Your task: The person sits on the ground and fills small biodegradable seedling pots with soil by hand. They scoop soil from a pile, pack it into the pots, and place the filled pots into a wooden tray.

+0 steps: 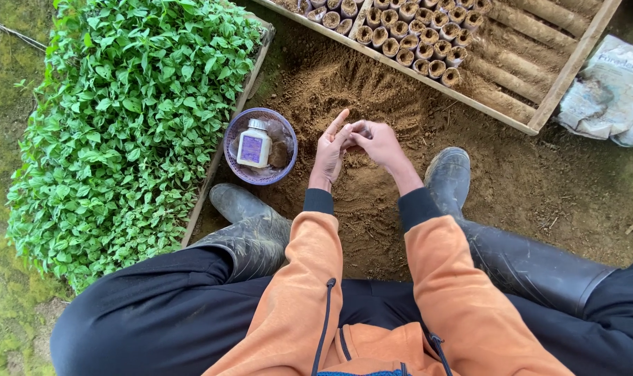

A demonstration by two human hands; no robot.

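My left hand [330,150] and my right hand [377,141] meet over a mound of loose brown soil [351,90] between my rubber boots. The fingertips of both hands pinch together around something small that I cannot make out; the left index finger points up. Just left of my left hand a purple plastic bowl [236,132] rests on the soil, holding a small white bottle [254,143] with a purple label.
A wooden tray [574,66] of several soil-filled tubes lies at the top right. A tray of green seedlings [128,118] fills the left. My boots [250,223] flank the mound, and a crumpled plastic sack [612,90] lies at the right edge.
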